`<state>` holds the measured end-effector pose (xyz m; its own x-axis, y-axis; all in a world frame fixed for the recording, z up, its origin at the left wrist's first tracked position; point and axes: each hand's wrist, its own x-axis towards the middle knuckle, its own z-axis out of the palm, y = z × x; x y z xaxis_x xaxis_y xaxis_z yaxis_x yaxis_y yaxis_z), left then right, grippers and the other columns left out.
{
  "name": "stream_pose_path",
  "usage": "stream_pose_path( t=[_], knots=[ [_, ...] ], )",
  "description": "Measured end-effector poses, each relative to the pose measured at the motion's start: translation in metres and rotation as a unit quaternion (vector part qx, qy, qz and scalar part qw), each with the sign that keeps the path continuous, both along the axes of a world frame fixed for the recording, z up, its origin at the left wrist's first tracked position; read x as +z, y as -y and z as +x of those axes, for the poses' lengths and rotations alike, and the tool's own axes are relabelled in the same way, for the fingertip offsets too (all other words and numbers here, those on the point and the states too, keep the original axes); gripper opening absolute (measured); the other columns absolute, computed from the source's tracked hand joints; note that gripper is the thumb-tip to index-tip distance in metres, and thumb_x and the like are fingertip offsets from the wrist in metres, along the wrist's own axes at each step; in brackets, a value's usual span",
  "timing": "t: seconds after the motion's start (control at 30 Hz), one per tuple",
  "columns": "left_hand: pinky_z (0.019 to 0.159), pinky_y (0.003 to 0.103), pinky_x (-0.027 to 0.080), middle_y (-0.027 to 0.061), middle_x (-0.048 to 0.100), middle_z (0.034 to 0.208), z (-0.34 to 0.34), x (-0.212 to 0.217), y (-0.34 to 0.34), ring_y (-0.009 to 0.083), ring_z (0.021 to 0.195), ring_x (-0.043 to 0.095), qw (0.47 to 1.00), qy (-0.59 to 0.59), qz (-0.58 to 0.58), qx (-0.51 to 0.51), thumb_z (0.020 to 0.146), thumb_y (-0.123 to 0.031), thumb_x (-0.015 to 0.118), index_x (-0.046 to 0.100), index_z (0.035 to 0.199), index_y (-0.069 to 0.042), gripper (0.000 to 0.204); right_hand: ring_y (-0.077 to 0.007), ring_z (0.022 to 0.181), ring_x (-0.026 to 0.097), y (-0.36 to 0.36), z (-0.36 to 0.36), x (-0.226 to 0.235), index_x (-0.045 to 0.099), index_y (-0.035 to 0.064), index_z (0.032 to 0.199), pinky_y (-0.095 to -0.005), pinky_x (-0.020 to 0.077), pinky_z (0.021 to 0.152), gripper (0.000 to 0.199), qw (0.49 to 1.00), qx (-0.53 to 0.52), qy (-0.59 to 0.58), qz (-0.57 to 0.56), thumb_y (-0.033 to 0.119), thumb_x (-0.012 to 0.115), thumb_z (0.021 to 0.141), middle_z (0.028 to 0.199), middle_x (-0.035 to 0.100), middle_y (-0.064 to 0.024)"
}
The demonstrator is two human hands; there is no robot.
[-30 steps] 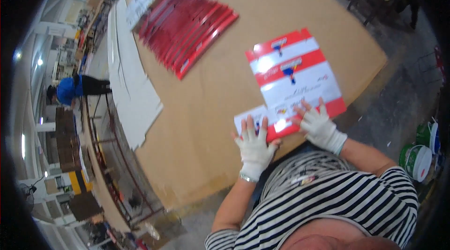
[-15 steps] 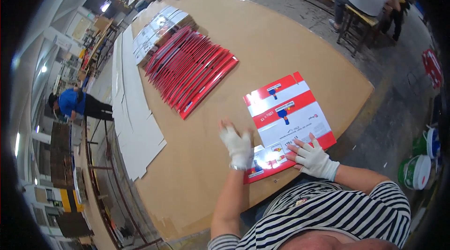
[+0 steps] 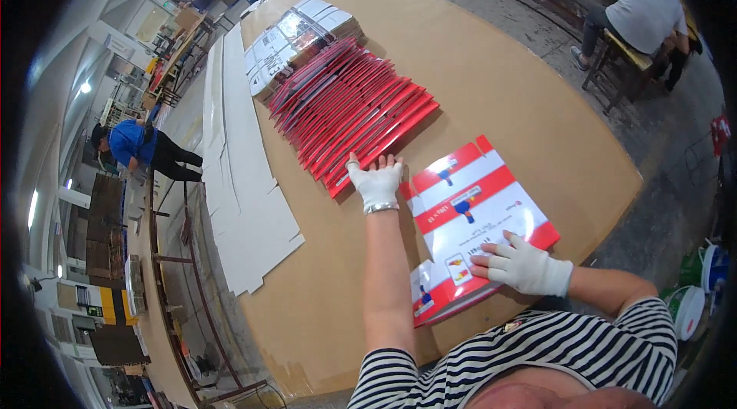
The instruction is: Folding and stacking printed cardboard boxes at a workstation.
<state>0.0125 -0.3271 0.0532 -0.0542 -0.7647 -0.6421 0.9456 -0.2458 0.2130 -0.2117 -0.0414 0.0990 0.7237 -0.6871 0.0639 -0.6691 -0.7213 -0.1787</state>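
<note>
On the brown table (image 3: 491, 79), head view: I see the left hand (image 3: 376, 183), gloved, fingers spread flat, gripping nothing, at the near end of the fanned red cartons (image 3: 353, 113). Right hand (image 3: 526, 267), open, presses the flat red-and-white carton (image 3: 472, 213), which lies unfolded, nothing inside.

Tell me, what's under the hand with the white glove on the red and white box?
Under the right hand lies the flattened red and white carton, which rests on the brown table. More sheet edges peek out beneath its near end. How many sheets are stacked there is hidden.
</note>
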Motion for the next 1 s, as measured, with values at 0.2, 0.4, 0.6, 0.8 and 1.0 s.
stream_pose_path(
  t=[0.2, 0.4, 0.6, 0.8, 1.0],
  knots=[
    [0.118, 0.052, 0.019, 0.0137, 0.032, 0.140, 0.018, 0.013, 0.002, 0.0294, 0.140, 0.027, 0.993, -0.024, -0.071, -0.095, 0.084, -0.043, 0.070, 0.019, 0.147, -0.003, 0.090, -0.0233, 0.129, 0.046, 0.191, 0.042, -0.062, 0.049, 0.0184, 0.138, -0.0552, 0.0358, 0.104, 0.051, 0.990, -0.024, -0.057, -0.126, 0.023, 0.057, 0.087, 0.142, 0.049, -0.0030],
    [0.097, 0.048, 0.046, 0.0167, 0.052, 0.127, 0.047, -0.002, -0.052, 0.0320, 0.115, 0.053, 0.616, 0.670, -0.289, -0.297, 0.084, -0.034, 0.074, 0.051, 0.131, -0.001, 0.061, -0.0273, 0.128, 0.049, 0.279, 0.068, -0.091, 0.057, 0.0086, 0.130, -0.0509, 0.0308, 0.112, 0.051, 0.984, -0.108, 0.103, -0.099, 0.016, 0.061, 0.080, 0.131, 0.057, -0.0120],
    [0.116, 0.063, 0.010, 0.0179, 0.019, 0.159, 0.086, -0.024, -0.025, 0.0409, 0.147, 0.014, 0.154, 0.919, -0.302, -0.200, 0.058, -0.060, 0.080, 0.030, 0.150, -0.008, 0.116, -0.0332, 0.144, 0.031, 0.269, 0.062, -0.075, 0.047, 0.0092, 0.141, -0.0599, 0.0158, 0.117, 0.065, 0.963, -0.094, 0.204, -0.148, 0.028, 0.065, 0.081, 0.149, 0.043, -0.0144],
    [0.115, 0.064, 0.011, 0.0145, 0.021, 0.160, 0.113, -0.022, 0.029, 0.0375, 0.147, 0.017, 0.060, 0.939, -0.268, -0.209, 0.065, -0.060, 0.076, 0.035, 0.150, -0.016, 0.104, -0.0343, 0.149, 0.018, 0.374, 0.107, -0.079, 0.034, 0.0158, 0.151, -0.0654, 0.0034, 0.116, 0.083, 0.957, -0.153, 0.147, -0.199, 0.048, 0.065, 0.081, 0.160, 0.023, -0.0135],
    [0.118, 0.057, 0.015, 0.0189, 0.027, 0.157, 0.192, -0.018, 0.013, 0.0386, 0.145, 0.023, 0.053, 0.970, -0.235, -0.031, 0.086, -0.050, 0.062, 0.035, 0.149, -0.006, 0.082, -0.0346, 0.149, 0.014, 0.388, 0.120, -0.080, 0.035, 0.0158, 0.151, -0.0635, 0.0030, 0.116, 0.079, 0.965, -0.176, 0.100, -0.168, 0.052, 0.060, 0.085, 0.160, 0.023, -0.0142]
  ],
)
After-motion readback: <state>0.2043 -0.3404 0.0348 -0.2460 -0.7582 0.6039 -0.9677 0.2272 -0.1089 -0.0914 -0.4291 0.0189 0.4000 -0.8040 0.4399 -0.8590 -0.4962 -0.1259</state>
